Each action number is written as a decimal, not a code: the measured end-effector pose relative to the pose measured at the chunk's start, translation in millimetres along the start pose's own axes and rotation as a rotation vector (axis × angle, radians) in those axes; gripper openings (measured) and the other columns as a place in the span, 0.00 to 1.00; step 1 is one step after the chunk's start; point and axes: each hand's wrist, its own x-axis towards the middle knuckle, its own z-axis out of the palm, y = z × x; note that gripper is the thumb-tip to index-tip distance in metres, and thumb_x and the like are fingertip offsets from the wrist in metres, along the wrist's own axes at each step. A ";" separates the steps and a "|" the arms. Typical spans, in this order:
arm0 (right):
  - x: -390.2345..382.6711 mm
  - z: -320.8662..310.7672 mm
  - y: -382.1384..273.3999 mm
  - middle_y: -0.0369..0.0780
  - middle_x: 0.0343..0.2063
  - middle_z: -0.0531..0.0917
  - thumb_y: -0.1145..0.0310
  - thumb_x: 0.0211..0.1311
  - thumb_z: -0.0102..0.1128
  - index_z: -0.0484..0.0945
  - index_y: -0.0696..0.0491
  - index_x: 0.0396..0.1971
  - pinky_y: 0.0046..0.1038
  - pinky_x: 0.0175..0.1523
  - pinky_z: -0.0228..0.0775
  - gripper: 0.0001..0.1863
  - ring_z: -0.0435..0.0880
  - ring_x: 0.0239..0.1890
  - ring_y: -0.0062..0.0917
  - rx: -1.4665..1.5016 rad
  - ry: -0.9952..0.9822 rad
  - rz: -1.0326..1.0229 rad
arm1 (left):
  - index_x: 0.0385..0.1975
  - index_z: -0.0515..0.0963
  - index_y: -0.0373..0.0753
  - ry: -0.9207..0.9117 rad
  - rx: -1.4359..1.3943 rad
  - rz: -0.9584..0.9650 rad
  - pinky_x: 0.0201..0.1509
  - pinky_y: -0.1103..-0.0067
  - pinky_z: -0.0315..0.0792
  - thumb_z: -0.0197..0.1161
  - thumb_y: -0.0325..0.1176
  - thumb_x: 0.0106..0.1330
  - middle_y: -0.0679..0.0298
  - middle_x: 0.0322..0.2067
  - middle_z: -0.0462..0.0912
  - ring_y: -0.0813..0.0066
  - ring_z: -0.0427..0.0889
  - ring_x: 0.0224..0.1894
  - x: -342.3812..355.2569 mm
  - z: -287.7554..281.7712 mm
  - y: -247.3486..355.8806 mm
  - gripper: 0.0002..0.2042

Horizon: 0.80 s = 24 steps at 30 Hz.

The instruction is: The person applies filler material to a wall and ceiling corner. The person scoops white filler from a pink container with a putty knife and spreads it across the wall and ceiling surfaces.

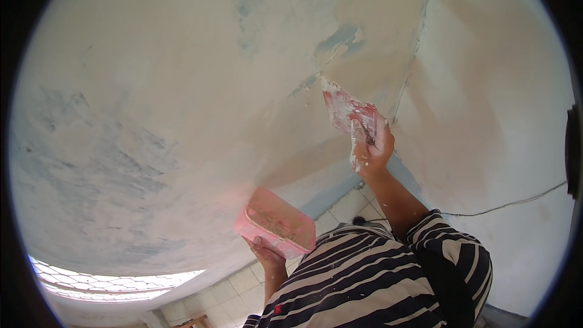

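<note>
Two hands are full: the right hand has its fingers closed around the near end of a red putty scraper, whose smeared blade projects past them, up and right of the pink tub. The left hand clasps that tub's lower side, most fingers hidden. The scraper's grip is covered; the tub's contents look indistinct.

To your lower left, you have a bright window with a patterned grille. Below you lie pale floor tiles. On your right, a thin dark cable stretches toward a dark object.
</note>
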 end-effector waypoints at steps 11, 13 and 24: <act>-0.4 -3.0 -7.8 0.43 0.39 0.81 0.84 0.60 0.54 0.69 0.69 0.50 0.21 0.49 0.70 0.17 0.78 0.40 0.20 -0.026 0.002 0.063 | 0.69 0.42 0.34 0.073 -0.004 -0.028 0.71 0.69 0.48 0.55 0.44 0.65 0.53 0.66 0.53 0.62 0.54 0.68 -9.1 -24.1 -15.2 0.39; -0.7 0.3 -4.0 0.42 0.38 0.81 0.84 0.60 0.54 0.70 0.69 0.50 0.20 0.48 0.70 0.17 0.78 0.39 0.19 0.010 0.019 0.056 | 0.61 0.57 0.41 0.116 0.064 -0.059 0.65 0.69 0.57 0.50 0.43 0.66 0.62 0.58 0.62 0.66 0.60 0.62 -9.2 -23.8 -15.3 0.25; 2.2 3.4 -1.8 0.41 0.38 0.80 0.82 0.61 0.55 0.70 0.68 0.49 0.18 0.47 0.68 0.16 0.77 0.39 0.17 -0.046 -0.074 0.043 | 0.61 0.57 0.37 0.070 0.036 -0.008 0.65 0.68 0.58 0.51 0.44 0.65 0.59 0.58 0.63 0.63 0.63 0.62 -7.9 6.5 3.1 0.28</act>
